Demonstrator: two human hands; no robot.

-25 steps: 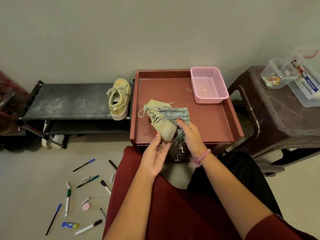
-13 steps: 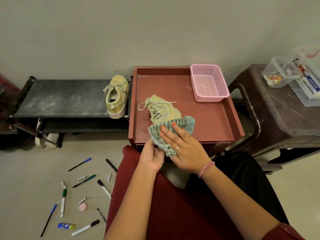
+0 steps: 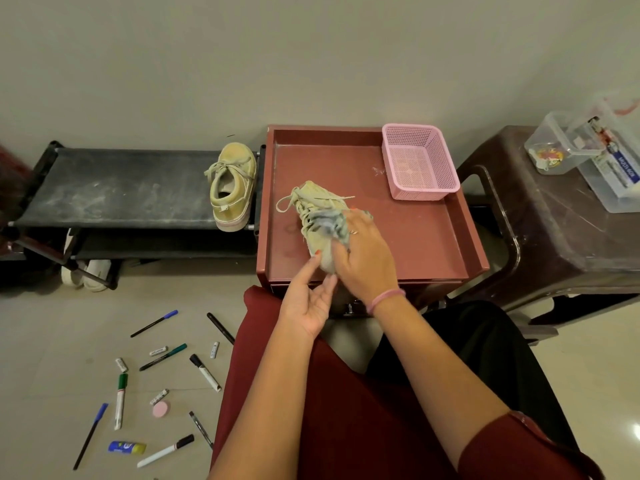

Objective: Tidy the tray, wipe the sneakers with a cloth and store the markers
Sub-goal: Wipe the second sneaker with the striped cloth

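The sneaker (image 3: 317,221) lay on the tray (image 3: 429,237), at ten o'clock from the right hand (image 3: 363,254), which pressed the cloth (image 3: 329,223) onto it. The left hand (image 3: 308,303) steadied its toe, fingers relaxed. It looked light and soft, best held by the sole.

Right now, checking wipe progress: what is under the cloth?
The cloth lies on the sneaker in the tray, pressed by the right hand. The laces and heel show; the shoe's part beneath the cloth is covered.
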